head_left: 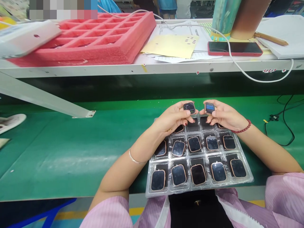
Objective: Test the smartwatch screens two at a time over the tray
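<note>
My left hand (pixel 174 117) holds a square watch face (pixel 189 108) with a gold rim, its dark screen showing small marks. Close beside it, my right hand (pixel 223 114) grips a second watch face (pixel 209 108), whose screen is lit blue. Both hands are above the far edge of a clear plastic tray (pixel 178 191). Rows of similar dark watch faces lie in the tray's compartments, such as one in the front row (pixel 198 174). Two far-row compartments under my fingers show no watch face; part of that row is hidden by my hands.
The tray rests at the near edge of a green surface (pixel 71 152). A raised shelf (pixel 166 67) carries a pink foam tray (pixel 128 47), papers (pixel 171 46), a phone (pixel 235 48), a pen (pixel 272 38) and a hanging white cable (pixel 258 81). Black cables (pixel 285 117) lie right.
</note>
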`<state>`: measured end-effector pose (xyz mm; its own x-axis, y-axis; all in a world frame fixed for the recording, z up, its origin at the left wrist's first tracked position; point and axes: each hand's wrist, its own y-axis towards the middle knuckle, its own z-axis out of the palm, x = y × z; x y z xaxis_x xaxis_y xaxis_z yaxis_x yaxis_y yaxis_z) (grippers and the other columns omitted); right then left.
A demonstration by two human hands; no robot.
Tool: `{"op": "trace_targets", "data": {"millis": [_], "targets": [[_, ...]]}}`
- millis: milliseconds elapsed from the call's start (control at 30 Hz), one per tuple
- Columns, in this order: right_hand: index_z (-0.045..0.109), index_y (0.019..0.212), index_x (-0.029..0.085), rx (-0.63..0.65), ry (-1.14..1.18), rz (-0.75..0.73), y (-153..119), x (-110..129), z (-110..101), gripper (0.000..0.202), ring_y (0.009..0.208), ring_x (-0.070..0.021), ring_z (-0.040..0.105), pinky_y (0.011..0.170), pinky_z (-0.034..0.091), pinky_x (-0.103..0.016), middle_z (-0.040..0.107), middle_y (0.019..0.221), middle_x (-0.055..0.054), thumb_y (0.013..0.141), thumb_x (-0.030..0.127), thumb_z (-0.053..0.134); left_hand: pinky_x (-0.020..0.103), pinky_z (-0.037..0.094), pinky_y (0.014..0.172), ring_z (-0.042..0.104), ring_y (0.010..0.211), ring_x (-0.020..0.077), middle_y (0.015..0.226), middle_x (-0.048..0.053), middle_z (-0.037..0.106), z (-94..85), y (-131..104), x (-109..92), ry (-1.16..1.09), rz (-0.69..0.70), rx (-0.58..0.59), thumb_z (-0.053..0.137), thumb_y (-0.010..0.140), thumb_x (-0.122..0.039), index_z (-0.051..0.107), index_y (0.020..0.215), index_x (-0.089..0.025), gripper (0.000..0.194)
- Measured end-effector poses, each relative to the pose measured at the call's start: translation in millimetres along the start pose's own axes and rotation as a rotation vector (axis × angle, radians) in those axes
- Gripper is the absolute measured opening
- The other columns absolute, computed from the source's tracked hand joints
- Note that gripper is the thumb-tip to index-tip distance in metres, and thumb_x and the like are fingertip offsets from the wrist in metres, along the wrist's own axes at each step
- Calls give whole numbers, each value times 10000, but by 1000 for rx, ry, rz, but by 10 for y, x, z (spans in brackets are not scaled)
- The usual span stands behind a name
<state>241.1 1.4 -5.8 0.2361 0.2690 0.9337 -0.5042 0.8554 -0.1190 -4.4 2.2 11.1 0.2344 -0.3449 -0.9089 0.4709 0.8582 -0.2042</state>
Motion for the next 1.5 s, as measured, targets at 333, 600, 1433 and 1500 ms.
{"op": "trace_targets", "data": {"millis": [333,600,1433,1500], "targets": [[569,1136,205,-65,-481,-294,-79,-102,180,341,681,-115,604,572,537,-234,673,880,-10,827,161,707,277,549,686,729,840,188,1077,95,723,53,-49,106,412,184,28,679,797,-167,607,1274,-160,482],[568,1133,196,-55,-537,-321,-104,-83,194,307,658,-112,596,595,537,-258,681,896,-22,839,147,644,241,531,638,734,814,171,1072,93,738,64,-59,95,408,184,38,653,813,-154,602,1283,-162,473],[583,1148,191,-88,-609,-298,-114,-101,213,339,783,-156,655,635,543,-280,691,973,-55,814,174,636,237,522,643,737,789,169,1028,84,750,57,-59,91,396,188,19,667,816,-183,617,1262,-143,450],[580,1154,192,-88,-609,-295,-113,-106,210,341,788,-156,658,644,544,-282,695,985,-57,818,177,632,260,552,732,738,812,161,1081,86,743,63,-63,86,385,189,15,683,780,-148,612,1261,-144,486]]}}
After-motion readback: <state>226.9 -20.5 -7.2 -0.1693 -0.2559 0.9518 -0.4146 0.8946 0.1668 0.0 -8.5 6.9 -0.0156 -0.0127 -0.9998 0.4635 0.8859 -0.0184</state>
